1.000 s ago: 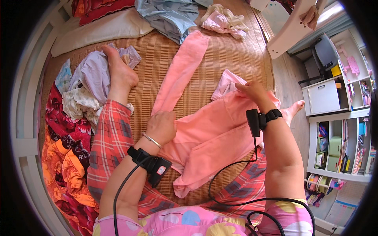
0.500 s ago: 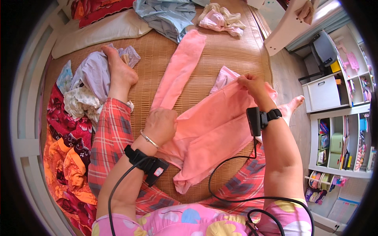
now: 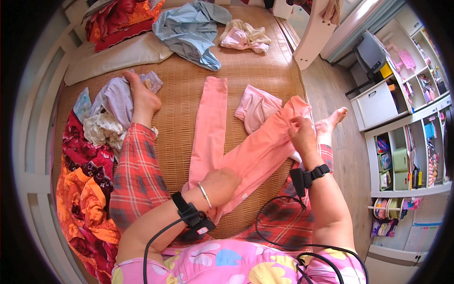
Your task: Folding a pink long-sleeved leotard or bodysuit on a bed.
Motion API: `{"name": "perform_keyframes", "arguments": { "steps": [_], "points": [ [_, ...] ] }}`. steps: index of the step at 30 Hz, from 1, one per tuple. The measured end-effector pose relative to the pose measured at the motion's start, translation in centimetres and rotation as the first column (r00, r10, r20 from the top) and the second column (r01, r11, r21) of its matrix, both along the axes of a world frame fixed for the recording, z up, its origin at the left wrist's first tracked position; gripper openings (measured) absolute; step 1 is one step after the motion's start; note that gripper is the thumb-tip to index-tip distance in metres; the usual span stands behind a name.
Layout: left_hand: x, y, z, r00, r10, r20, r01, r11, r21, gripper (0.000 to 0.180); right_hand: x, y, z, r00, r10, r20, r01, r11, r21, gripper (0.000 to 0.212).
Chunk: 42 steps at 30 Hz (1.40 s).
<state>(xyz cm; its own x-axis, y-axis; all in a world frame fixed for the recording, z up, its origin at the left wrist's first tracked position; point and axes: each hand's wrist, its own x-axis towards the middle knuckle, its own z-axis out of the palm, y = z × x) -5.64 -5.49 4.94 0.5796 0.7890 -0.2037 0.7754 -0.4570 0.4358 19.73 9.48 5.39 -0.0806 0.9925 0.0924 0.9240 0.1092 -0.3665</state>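
Observation:
A pair of pink pants [image 3: 257, 158] lies on the woven mat between my legs. One pant leg stretches straight away from me, and the other slants off to the far right. My left hand [image 3: 221, 185] is closed over the cloth near the upper end of the pants, its fingertips hidden under the knuckles. Farther right, my right hand [image 3: 302, 137] pinches the slanted leg near its far end. Beside that leg, partly under it, is a paler pink folded garment [image 3: 257, 106].
The woven mat [image 3: 177, 90] covers the bed. Beyond lie a light blue cloth [image 3: 189, 35] and a cream and pink bundle [image 3: 245, 38]. Crumpled clothes [image 3: 111, 102] and a red-orange floral cloth [image 3: 85, 199] sit left. Cables trail from my wrist straps. Shelves [image 3: 402, 161] stand right.
The slanted pant leg has gone from spread wide to narrower and straighter. My left hand has moved right along the cloth, and my right hand has come lower. More of the paler garment shows.

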Motion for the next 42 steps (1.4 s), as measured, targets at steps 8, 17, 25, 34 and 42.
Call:
{"name": "perform_keyframes", "arguments": {
  "steps": [8,17,25,34,42],
  "points": [
    [-8.0,1.4,0.6,0.829,0.456,0.323,-0.517,0.846,0.132,0.029,-7.4,0.9,-0.4,0.905,0.104,-0.412,-0.234,0.932,-0.278,0.026],
    [-12.3,1.9,-1.9,0.221,0.854,0.470,-0.555,0.507,-0.660,0.028,-16.6,5.4,-5.9,0.814,-0.282,-0.507,-0.107,0.787,-0.608,0.026],
    [-11.2,2.6,-4.4,0.251,0.834,0.492,-0.599,0.533,-0.598,0.032,-20.0,6.3,-6.7,0.885,-0.087,-0.458,-0.152,0.875,-0.459,0.024],
    [-10.7,2.9,-5.7,0.054,0.848,0.527,-0.622,0.441,-0.647,0.033,-15.2,-1.4,4.2,0.055,-0.750,-0.659,-0.644,0.478,-0.598,0.044],
    [-7.5,-0.5,-3.1,0.414,0.728,0.547,-0.026,0.610,-0.792,0.030,-2.8,-14.5,10.9,0.118,-0.143,-0.983,-0.774,0.606,-0.181,0.045]
  ]
}}
